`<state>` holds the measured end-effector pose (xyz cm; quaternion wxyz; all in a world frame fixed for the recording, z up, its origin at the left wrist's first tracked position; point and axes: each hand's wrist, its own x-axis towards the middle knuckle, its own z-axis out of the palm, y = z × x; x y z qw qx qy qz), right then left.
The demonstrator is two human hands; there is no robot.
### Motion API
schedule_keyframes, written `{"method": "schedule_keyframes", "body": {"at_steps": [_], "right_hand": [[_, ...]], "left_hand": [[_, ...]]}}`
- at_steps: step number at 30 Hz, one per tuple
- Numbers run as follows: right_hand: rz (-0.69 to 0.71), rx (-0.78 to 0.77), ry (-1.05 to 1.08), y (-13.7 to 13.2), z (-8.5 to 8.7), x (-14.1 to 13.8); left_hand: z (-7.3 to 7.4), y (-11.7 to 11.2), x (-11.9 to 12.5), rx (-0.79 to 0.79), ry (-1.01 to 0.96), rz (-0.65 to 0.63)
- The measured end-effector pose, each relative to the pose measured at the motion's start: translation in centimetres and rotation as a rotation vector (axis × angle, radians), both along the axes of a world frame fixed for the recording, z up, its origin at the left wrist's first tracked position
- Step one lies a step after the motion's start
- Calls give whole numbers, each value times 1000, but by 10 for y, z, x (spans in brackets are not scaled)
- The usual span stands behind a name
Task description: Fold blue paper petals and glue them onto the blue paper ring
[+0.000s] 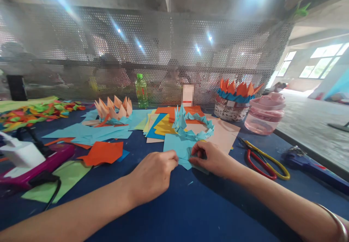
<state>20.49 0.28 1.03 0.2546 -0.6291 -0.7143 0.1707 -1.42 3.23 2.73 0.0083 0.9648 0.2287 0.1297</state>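
Head view: the left hand (152,176) and right hand (209,158) pinch a folded blue paper (183,152) between them on the bench (169,213), its edges perhaps hidden by fingers. Just beyond sits a blue paper crown (193,127); scissors (261,158) lie right.

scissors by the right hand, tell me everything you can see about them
The scissors have two long loop handles, one red and one yellow, that look like plastic, and dark, metal-looking blades. They lie flat on the blue tabletop, with the handles toward the lower right of the view and the tips toward the pale pink paper sheet. The right hand is nearby but not touching them. Whether the blades are fully shut is hard to tell.
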Motion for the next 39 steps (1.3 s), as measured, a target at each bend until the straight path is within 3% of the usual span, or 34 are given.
{"method": "schedule_keyframes", "body": {"at_steps": [9, 18, 22, 27, 32, 39], "right_hand": [[14, 6, 9, -1, 0, -1], [83, 112, 71, 0, -1, -9], [63, 160, -17, 7, -1, -16], [53, 132, -33, 13, 0, -21], [99, 111, 192, 13, -1, -23], [288, 13, 185, -2, 13, -15]], "left_hand": [[3, -5, 5, 71, 132, -17], [7, -7, 4, -3, 91, 22], [3, -6, 5, 11, 77, 36], [2, -6, 4, 17, 89, 42], [1, -7, 4, 28, 49, 9], [-6, -4, 4, 46, 19, -11]]}}
